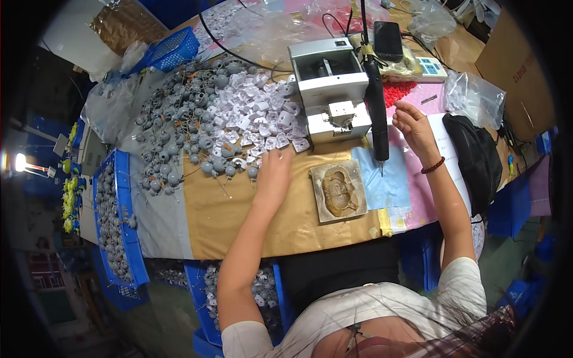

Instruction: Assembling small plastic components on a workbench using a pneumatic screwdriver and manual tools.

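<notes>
White plastic parts (253, 104) under the left hand's fingertips

The white parts lie in a loose heap just beyond the left hand (276, 179), whose fingers point down at the heap's near edge. To pick cleanly here, I would single out one piece at that edge, take it by its rim between thumb and fingertips, and lift it straight up so its neighbours stay put.

The left fingers are bent and drawn close together, touching or almost touching the heap; seen from above, with the hand's back in the way, I can't make out whether a piece is pinched between them. The right hand (415, 128) is raised, fingers loosely curled and apart, with nothing visible in it.

Left of the left hand spread grey round parts (164, 128); to its right and nearer the body sits a hollowed block (338, 190). An electric screwdriver (376, 113) hangs between the hands, just beside the right fingertips, and red pieces (397, 92) lie just beyond them.
</notes>
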The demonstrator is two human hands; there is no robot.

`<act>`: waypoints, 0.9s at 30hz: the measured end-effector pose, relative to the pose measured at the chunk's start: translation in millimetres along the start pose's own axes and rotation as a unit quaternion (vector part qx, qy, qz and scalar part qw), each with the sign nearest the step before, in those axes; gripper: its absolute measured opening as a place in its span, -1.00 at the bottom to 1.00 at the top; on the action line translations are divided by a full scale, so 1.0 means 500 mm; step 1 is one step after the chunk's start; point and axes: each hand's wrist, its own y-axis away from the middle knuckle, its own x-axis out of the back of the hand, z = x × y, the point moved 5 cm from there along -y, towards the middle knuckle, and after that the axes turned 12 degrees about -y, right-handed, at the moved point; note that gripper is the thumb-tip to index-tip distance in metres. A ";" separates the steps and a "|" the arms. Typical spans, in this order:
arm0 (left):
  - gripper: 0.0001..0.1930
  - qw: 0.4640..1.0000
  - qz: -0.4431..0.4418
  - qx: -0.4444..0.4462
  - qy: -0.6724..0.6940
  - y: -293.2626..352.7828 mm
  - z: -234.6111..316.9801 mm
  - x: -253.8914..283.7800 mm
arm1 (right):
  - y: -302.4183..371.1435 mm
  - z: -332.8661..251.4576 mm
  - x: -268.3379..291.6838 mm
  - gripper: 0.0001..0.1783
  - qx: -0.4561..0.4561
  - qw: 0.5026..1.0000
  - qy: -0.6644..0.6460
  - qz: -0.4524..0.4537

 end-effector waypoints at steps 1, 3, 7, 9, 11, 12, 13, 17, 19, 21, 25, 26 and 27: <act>-0.76 0.999 0.034 0.002 0.033 0.009 -0.003 0.014 | 0.009 -0.010 -0.008 -0.71 -0.001 1.000 -0.013 -0.005; -0.79 0.992 0.055 0.028 0.108 0.022 0.013 0.036 | 0.032 -0.033 -0.021 -0.70 0.003 1.000 -0.022 -0.015; -0.81 0.965 -0.012 0.082 0.250 0.042 0.061 0.046 | 0.074 -0.031 -0.062 -0.74 0.001 0.999 -0.017 -0.050; -0.81 0.925 -0.074 0.092 0.361 0.047 0.106 0.055 | 0.108 -0.014 -0.107 -0.76 -0.023 0.999 0.010 -0.044; -0.79 0.925 -0.083 -0.001 0.370 0.044 0.145 0.047 | 0.127 0.010 -0.138 -0.81 -0.050 0.991 0.062 -0.104; -0.80 0.930 -0.091 -0.047 0.354 0.036 0.165 0.044 | 0.138 0.023 -0.157 -0.83 -0.055 0.990 0.070 -0.109; -0.80 0.932 -0.098 -0.092 0.337 0.028 0.185 0.040 | 0.150 0.036 -0.175 -0.84 -0.060 0.988 0.078 -0.116; -0.83 0.971 -0.008 -0.120 0.207 0.014 0.200 0.042 | 0.179 0.058 -0.213 -0.88 -0.043 0.977 0.119 -0.174; -0.79 0.978 0.013 -0.123 0.170 0.030 0.203 0.062 | 0.187 0.062 -0.217 -0.90 -0.011 0.969 0.140 -0.204; -0.74 0.984 0.010 -0.112 0.140 0.046 0.196 0.063 | 0.194 0.057 -0.236 -0.85 0.071 0.931 0.254 -0.251; -0.64 0.990 -0.028 -0.068 0.124 0.055 0.192 0.031 | 0.216 0.089 -0.281 -0.75 0.220 0.823 0.391 -0.347; -0.62 0.990 -0.034 -0.055 0.125 0.056 0.191 0.029 | 0.222 0.099 -0.285 -0.75 0.251 0.788 0.429 -0.362; -0.60 0.986 -0.022 -0.044 0.158 0.057 0.187 0.032 | 0.226 0.112 -0.284 -0.75 0.268 0.762 0.455 -0.375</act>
